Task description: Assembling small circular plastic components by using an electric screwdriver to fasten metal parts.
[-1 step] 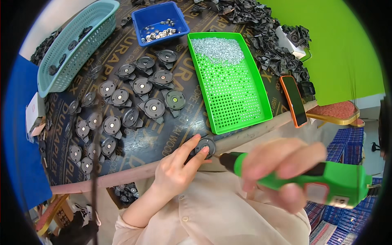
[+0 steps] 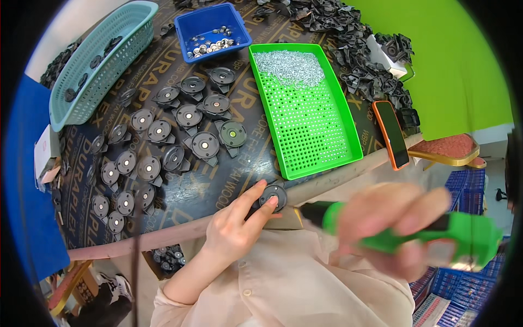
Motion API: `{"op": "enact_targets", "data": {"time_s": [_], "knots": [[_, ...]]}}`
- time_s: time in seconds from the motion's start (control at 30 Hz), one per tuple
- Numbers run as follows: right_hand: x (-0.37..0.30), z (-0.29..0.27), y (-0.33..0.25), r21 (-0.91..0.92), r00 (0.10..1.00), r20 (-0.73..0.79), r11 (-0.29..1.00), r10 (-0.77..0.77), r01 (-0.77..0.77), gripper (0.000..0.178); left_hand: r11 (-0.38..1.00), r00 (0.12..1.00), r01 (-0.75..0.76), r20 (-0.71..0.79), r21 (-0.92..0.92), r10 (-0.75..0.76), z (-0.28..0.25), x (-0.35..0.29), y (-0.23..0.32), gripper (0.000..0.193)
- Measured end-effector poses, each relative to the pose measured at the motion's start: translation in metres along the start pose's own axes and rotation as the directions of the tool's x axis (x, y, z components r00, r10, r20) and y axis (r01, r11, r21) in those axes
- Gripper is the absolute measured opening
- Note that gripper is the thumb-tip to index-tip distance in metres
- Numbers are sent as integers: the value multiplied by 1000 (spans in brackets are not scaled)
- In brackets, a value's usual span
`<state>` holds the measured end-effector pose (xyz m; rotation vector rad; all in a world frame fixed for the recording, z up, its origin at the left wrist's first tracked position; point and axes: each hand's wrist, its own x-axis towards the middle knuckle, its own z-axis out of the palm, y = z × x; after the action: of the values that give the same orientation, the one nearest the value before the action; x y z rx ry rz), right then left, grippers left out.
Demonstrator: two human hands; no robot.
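At the table's near edge my left hand (image 2: pixel 233 222) presses a round black plastic part (image 2: pixel 274 197) down, its thumb and index finger on the part. My right hand (image 2: pixel 392 226) is wrapped around a green and black electric screwdriver (image 2: pixel 474 237), blurred by motion. The screwdriver lies almost level, its tip pointing left toward the part and a little apart from it. Left of my left hand, several similar round black parts (image 2: pixel 205 145) with metal centres stand in loose rows on the table.
A green perforated tray (image 2: pixel 354 139) holds a heap of small screws (image 2: pixel 291 66). Behind the parts sit a blue bin (image 2: pixel 215 16) of small metal pieces and a pale blue basket (image 2: pixel 111 62). Black plastic pieces (image 2: pixel 359 60) pile at the far right, near an orange-edged phone (image 2: pixel 392 135).
My right hand and the screwdriver have shifted slightly to the right, away from the round part. My left hand and the part stay where they were.
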<state>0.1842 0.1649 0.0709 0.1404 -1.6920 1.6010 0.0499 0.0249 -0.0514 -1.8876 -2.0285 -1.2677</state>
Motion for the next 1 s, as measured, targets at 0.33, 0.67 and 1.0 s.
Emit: {"op": "enact_targets", "data": {"time_s": [0.33, 0.67, 1.0], "knots": [[24, -48, 29, -265, 887, -432, 963, -163, 48, 17, 1000, 1000, 23, -19, -6, -23, 1, -1, 1, 33], [21, -52, 34, -319, 932, -328, 947, -155, 45, 20, 998, 998, 57, -7, -36, -58, -2, 2, 5, 34], [18, -20, -1, -35, 963, -126, 971, -239, 236, 26, 1000, 1000, 16, 19, -5, -16, -1, -2, 1, 33]]}}
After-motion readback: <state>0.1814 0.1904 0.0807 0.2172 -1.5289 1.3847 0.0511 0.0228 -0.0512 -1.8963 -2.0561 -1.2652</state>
